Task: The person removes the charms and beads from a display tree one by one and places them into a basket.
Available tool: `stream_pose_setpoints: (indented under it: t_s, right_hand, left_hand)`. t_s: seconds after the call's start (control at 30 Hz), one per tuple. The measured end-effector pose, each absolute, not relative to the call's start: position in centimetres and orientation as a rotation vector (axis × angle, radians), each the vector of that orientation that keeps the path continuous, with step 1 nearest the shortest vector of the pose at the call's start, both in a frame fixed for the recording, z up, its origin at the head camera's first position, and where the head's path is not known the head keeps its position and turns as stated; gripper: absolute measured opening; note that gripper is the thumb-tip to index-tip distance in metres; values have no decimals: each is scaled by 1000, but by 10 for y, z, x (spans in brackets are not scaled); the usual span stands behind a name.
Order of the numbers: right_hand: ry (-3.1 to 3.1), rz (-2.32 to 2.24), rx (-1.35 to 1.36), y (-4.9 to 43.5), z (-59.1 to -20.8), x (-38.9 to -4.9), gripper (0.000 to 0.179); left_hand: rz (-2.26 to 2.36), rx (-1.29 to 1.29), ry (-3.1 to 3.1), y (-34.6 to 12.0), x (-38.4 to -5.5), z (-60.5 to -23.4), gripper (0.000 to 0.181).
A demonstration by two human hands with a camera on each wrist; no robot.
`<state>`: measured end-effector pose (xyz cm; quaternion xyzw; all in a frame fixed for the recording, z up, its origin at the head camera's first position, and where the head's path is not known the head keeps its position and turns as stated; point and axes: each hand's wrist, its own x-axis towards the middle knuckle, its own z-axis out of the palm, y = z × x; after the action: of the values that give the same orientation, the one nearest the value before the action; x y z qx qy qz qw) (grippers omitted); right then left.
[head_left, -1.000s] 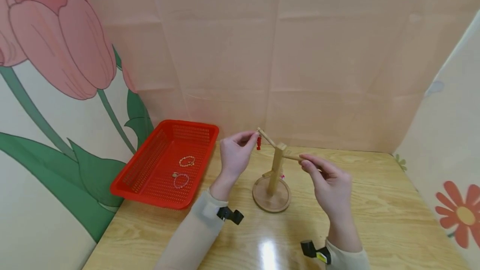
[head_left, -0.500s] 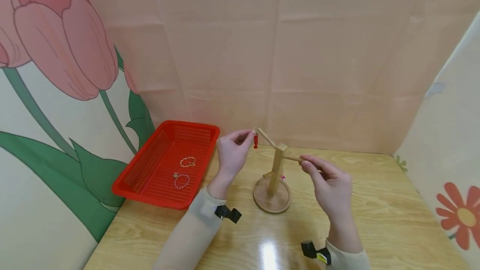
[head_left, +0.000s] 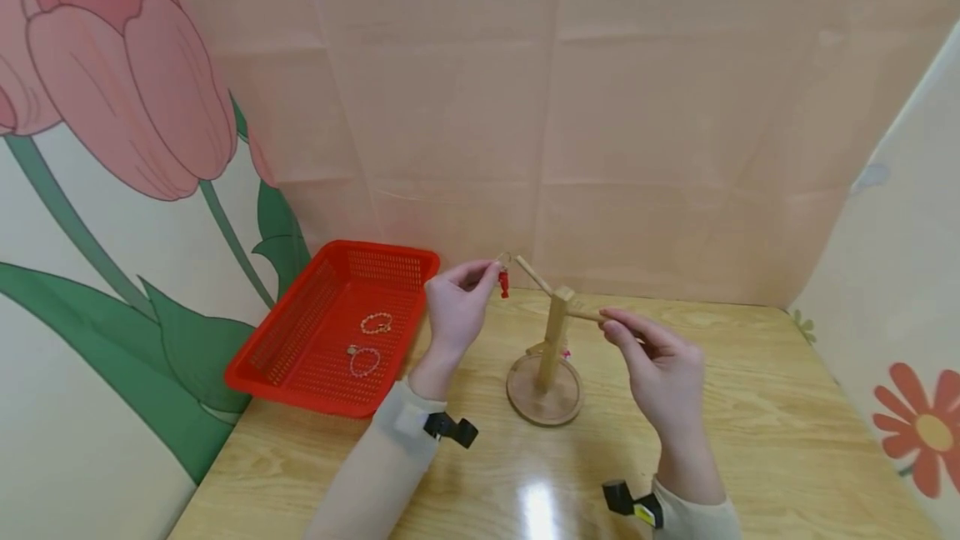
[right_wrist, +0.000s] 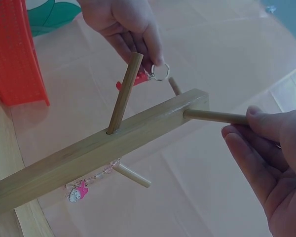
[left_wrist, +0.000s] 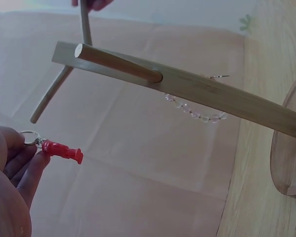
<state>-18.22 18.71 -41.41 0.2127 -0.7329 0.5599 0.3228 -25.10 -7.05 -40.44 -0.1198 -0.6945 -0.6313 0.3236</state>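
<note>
My left hand (head_left: 457,307) pinches a keychain, its metal ring (left_wrist: 31,137) up and its red charm (left_wrist: 62,150) dangling past the fingertips. The ring is a short way left of the end of an upper peg (head_left: 533,275) on a wooden peg stand (head_left: 553,340). On the stand's other side, my right hand (head_left: 663,369) holds the tip of another upper peg (right_wrist: 217,116) between thumb and fingers. From a lower peg (right_wrist: 133,175) hangs a clear-pink beaded bracelet (left_wrist: 195,113) with a pink-and-white character charm (right_wrist: 79,191).
A red plastic basket (head_left: 330,400) stands left of the stand on the wooden table (head_left: 780,407). In it lie a gold-toned bracelet (head_left: 376,323) and a pink bracelet (head_left: 364,362). A pinkish sheet (head_left: 637,107) covers the wall right behind the table.
My left hand has drawn the keychain leftward, away from the upper peg's tip, and a gap now shows between ring and peg. My right hand keeps its hold on the other peg.
</note>
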Motion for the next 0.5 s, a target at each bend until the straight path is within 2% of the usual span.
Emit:
stream_pose_setpoints:
  t_s: [0.5]
  right_hand:
    - [-1937, 1467, 526, 186, -414, -182, 23]
  left_hand:
    - [-1693, -280, -1849, -84, -246, -406, 13]
